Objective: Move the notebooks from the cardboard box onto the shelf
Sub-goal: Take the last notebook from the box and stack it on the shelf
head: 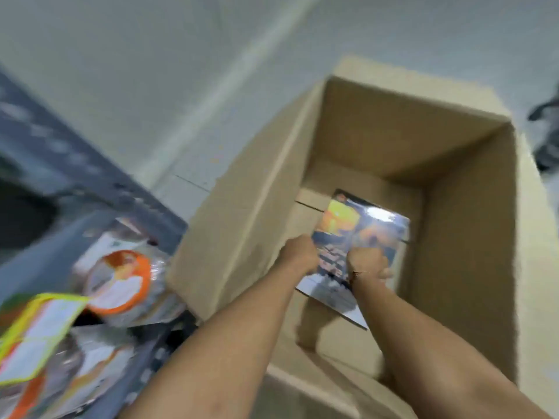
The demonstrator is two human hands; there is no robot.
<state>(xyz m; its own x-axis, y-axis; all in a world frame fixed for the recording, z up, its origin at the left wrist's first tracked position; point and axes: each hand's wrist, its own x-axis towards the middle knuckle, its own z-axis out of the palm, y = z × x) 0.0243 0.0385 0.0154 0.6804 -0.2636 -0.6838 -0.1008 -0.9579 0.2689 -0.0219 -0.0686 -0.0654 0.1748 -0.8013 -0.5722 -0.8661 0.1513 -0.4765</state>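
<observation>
An open cardboard box stands on the floor, right of centre. Inside it, both my hands grip a glossy notebook with a colourful yellow, orange and blue cover. My left hand holds its left edge. My right hand is closed on its lower middle, with fingers wrapped under the cover. The notebook is tilted and lifted a little above the box floor. The view is blurred by motion. The dark metal shelf is at the left.
On the shelf lie several shiny wrapped notebooks, one with an orange round design and one with yellow-green borders. A pale wall and floor are behind. A dark object sits at the right edge.
</observation>
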